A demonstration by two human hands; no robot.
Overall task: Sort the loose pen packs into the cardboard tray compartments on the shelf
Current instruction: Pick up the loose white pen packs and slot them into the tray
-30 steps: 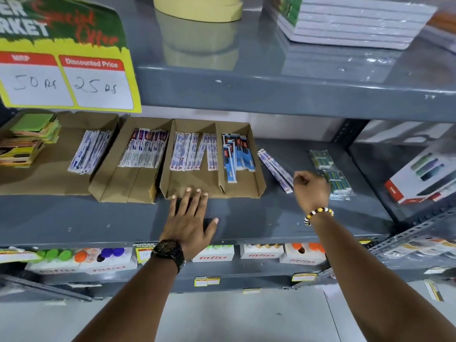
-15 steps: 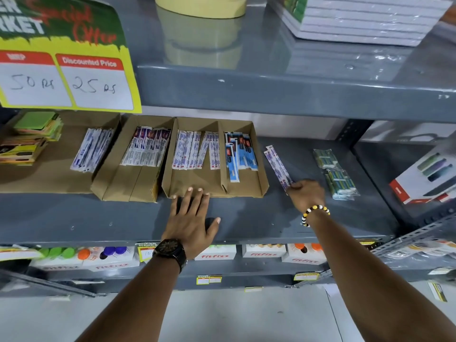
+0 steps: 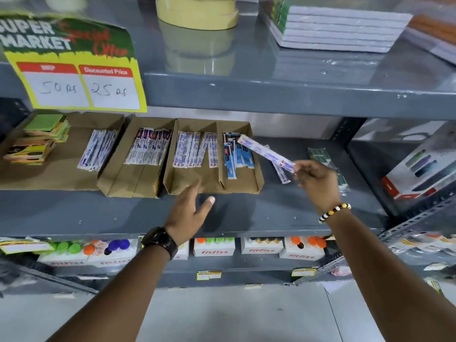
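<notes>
My right hand [image 3: 317,181] pinches a white pen pack [image 3: 265,151] by its near end, lifted and pointing left over the right edge of the two-compartment cardboard tray [image 3: 257,178]. The tray's left compartment holds white packs [image 3: 195,149]; its right holds blue packs [image 3: 234,154]. Another loose white pack [image 3: 281,172] lies on the grey shelf under the held one. My left hand [image 3: 190,211] hovers open just in front of the tray. A second tray [image 3: 128,178] to the left holds purple-and-white packs [image 3: 148,146].
Further left, white packs [image 3: 98,149] and stacked sticky notes [image 3: 37,139] lie on flat cardboard. Green packets [image 3: 328,164] lie at the shelf's right, next to a white box [image 3: 419,169]. A price sign [image 3: 74,67] hangs from the upper shelf. Bottle boxes [image 3: 214,246] sit below.
My right hand picked a white pen pack up off the shelf and carried it left toward the tray. My left hand lifted off the shelf and turned on edge.
</notes>
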